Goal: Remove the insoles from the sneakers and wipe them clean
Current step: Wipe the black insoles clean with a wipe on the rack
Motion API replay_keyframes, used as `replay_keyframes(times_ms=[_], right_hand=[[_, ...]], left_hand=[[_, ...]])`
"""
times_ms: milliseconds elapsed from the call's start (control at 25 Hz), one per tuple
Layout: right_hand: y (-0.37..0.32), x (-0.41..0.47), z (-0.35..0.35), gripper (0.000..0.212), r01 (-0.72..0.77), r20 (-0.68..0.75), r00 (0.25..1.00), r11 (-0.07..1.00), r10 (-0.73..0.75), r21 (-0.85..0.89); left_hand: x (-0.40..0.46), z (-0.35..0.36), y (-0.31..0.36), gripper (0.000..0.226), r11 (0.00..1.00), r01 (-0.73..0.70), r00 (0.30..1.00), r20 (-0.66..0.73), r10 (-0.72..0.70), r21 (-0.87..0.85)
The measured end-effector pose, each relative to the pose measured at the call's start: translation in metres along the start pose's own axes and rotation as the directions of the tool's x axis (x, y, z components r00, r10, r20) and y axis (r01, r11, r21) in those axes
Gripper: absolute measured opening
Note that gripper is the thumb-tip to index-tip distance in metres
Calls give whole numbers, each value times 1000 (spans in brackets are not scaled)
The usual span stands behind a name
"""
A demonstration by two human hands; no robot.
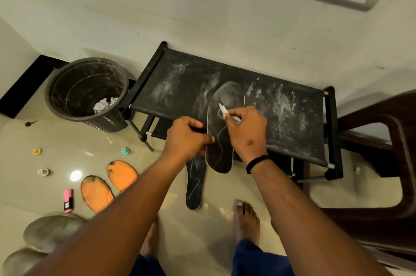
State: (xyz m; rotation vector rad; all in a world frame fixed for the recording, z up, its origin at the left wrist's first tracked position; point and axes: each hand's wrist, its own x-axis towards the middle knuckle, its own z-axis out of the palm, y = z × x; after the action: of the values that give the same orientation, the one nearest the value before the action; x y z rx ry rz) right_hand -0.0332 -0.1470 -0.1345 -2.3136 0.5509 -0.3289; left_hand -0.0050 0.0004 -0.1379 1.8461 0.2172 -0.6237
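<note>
Two dark insoles are in view: one (221, 131) lies lengthwise over the front edge of a dusty black rack (281, 113), and the other (195, 183) hangs below it toward the floor. The left hand (186, 138) pinches the upper insole's left edge, fingers curled round it. The right hand (246, 129) grips a small white wipe (226, 111) (folded thin) pressed on the insole. Two orange insoles (108, 185) lie on the tiles near a bin (67, 104) holding crumpled paper.
</note>
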Motion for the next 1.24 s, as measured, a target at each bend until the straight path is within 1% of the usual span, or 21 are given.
replay_keyframes(times_ms=[40, 80, 120, 160, 200, 240, 280, 320, 360, 440, 520, 640, 720, 840, 880, 920, 1040, 1120, 1160, 1240], right_hand=[[5, 7, 4, 12, 11, -16, 1000, 999, -11, -45], [10, 14, 8, 12, 8, -9, 1000, 996, -9, -92], [14, 19, 13, 13, 6, 17, 1000, 991, -4, -134], [16, 22, 19, 14, 9, 47, 999, 987, -2, -158], [18, 25, 24, 15, 19, 67, 998, 986, -8, -163], [19, 26, 28, 16, 31, 74, 997, 988, -20, -153], [20, 28, 29, 18, 46, 71, 997, 990, -37, -135], [22, 30, 30, 19, 68, 71, 996, 991, -60, -119], [25, 31, 30, 19, 88, 83, 993, 991, -80, -105], [32, 34, 26, 18, 107, 124, 987, 992, -98, -73], [38, 38, 23, 15, 135, 152, 981, 989, -124, -66], [41, 47, 23, 13, 233, 195, 961, 957, -198, -175], [38, 67, 28, 13, 259, 192, 957, 935, -216, -243], [28, 102, 32, 12, 170, 150, 980, 935, -128, -312], [25, 105, 32, 12, 168, 153, 980, 931, -124, -323], [23, 102, 30, 11, 188, 182, 974, 927, -134, -325], [22, 74, 20, 12, 286, 339, 923, 915, -183, -284], [25, 68, 22, 14, 315, 389, 901, 904, -190, -290], [25, 73, 26, 14, 314, 381, 906, 894, -183, -319], [25, 95, 34, 15, 282, 312, 935, 882, -166, -377]], left_hand=[[-1, 0, 1, 40, 998, -35, 999, 22, 34, 56], [-2, -1, 2, 41, 980, -101, 995, 9, 101, 172], [-1, 0, 2, 43, 930, -177, 981, -22, 194, 323], [2, 0, 2, 44, 844, -256, 949, -46, 313, 472], [7, 1, 4, 48, 734, -330, 905, -21, 424, 593], [13, 3, 6, 52, 627, -400, 867, 56, 494, 669], [20, 6, 7, 55, 533, -458, 843, 157, 515, 711], [27, 8, 8, 57, 472, -497, 831, 244, 500, 728], [35, 8, 8, 57, 444, -513, 835, 305, 459, 735], [50, 7, 6, 57, 416, -511, 848, 361, 389, 752], [60, 7, 5, 58, 376, -498, 856, 373, 358, 782], [65, 9, 5, 59, 342, -489, 860, 379, 341, 802], [64, 10, 4, 59, 335, -483, 864, 378, 333, 809], [65, 9, 7, 63, 341, -481, 866, 379, 326, 807], [65, 9, 7, 67, 352, -479, 870, 381, 314, 804], [65, 10, 8, 72, 360, -474, 874, 380, 304, 803], [63, 13, 8, 86, 365, -465, 881, 382, 278, 807], [62, 14, 6, 91, 369, -467, 880, 382, 282, 804], [61, 13, 6, 92, 369, -469, 879, 384, 282, 802], [61, 13, 8, 92, 367, -470, 879, 387, 278, 803]])
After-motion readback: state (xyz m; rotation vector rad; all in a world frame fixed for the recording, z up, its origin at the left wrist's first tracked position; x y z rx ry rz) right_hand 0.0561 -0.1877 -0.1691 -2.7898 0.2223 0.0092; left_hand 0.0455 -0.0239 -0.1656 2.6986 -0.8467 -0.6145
